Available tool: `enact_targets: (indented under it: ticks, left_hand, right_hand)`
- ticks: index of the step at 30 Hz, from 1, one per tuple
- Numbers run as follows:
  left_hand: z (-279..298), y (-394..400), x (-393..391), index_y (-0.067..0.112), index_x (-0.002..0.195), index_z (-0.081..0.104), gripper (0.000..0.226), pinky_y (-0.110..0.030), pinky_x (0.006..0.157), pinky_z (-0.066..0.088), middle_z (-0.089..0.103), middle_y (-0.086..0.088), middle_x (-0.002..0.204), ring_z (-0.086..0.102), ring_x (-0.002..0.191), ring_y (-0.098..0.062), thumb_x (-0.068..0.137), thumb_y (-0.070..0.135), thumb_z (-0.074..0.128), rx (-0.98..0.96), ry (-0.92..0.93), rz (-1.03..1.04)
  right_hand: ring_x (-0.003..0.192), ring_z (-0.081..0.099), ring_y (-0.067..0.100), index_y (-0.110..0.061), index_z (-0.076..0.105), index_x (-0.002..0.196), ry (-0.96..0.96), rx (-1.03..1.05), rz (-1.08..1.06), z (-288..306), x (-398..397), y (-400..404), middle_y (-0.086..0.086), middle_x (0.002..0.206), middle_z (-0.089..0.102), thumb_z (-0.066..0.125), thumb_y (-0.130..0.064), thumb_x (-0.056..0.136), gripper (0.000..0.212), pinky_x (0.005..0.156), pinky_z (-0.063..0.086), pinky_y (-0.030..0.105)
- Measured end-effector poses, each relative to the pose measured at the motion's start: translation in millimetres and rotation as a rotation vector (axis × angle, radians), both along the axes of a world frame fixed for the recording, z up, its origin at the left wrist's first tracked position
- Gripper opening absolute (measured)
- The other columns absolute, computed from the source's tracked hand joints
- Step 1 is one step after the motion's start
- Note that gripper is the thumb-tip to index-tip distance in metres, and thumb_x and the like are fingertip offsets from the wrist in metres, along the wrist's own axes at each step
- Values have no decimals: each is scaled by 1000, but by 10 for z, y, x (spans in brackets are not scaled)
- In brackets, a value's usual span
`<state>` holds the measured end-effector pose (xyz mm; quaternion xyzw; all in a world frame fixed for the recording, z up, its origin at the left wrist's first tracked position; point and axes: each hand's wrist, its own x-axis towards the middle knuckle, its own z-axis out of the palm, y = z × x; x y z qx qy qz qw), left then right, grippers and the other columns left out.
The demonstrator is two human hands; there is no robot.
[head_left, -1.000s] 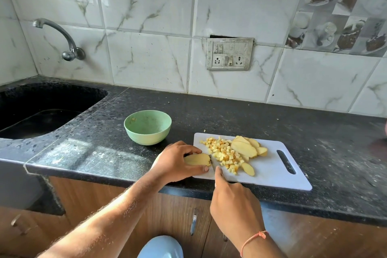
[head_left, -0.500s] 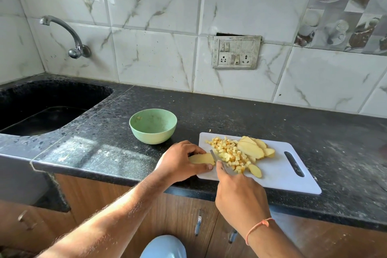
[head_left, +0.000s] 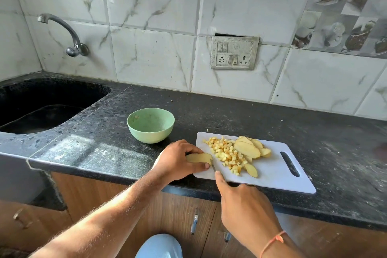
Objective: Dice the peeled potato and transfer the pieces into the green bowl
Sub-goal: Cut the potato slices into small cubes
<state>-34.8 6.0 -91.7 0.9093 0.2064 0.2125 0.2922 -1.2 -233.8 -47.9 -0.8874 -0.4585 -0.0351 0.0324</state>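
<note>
Black speckled surface [head_left: 230,115] carries everything. White cutting board [head_left: 272,172] at front edge, right of green bowl [head_left: 150,124]; bowl apart from board, holds no dice. Left hand [head_left: 178,161] at board's left end, fingers [head_left: 196,150] curled round potato slice [head_left: 199,158]. Right hand [head_left: 245,207] closed round knife [head_left: 213,167], forefinger along top, blade tip beside slice. Uncut slices [head_left: 249,148] stacked mid-board; diced pieces [head_left: 226,154] heaped between them and held slice.
</note>
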Motion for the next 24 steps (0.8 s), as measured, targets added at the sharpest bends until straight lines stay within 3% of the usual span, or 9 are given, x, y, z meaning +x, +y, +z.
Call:
enact_targets:
  ticks: [2,7,12,17,19,24]
  left_hand:
    - [5,1,0,43,114,77,70,-28,89,55,62,24,105,60,98,3,58,84,75,4,6,-3]
    - [25,0,-26,43,118,76,72,-28,90,54,63,24,108,60,100,2,60,84,74,19,29,-19]
    - [56,11,-67,39,121,75,70,-22,86,52,65,21,108,62,99,2,66,83,75,25,20,-64]
    - [70,57,-102,39,115,75,50,-16,77,47,66,21,104,61,94,4,72,61,86,-7,2,-85]
    - [65,60,-95,38,114,76,49,-18,78,49,66,20,103,61,94,2,72,60,87,-10,0,-86]
    - [63,70,-86,37,111,78,47,-22,77,51,66,18,101,61,89,1,71,57,90,-45,-14,-81]
  right_hand:
    - [65,52,16,-31,7,164,-3,-19,-6,2,-17,-53,-4,71,49,37,-21,105,67,55,43,31]
    - [71,61,16,-31,8,165,-6,2,-80,-12,23,-61,-3,75,54,37,-21,106,66,57,47,30]
    - [60,53,10,-30,11,165,-15,88,-83,6,19,9,-8,69,49,39,-24,106,65,47,37,23]
    - [71,62,13,-29,19,164,-22,118,-62,22,46,173,-2,81,64,42,-25,104,64,61,58,33]
    - [72,64,14,-27,23,163,-19,104,-54,19,39,253,-2,82,66,44,-22,103,64,64,59,36]
    - [87,66,23,-23,28,162,-60,71,-60,22,71,465,5,98,70,40,-13,99,65,60,45,34]
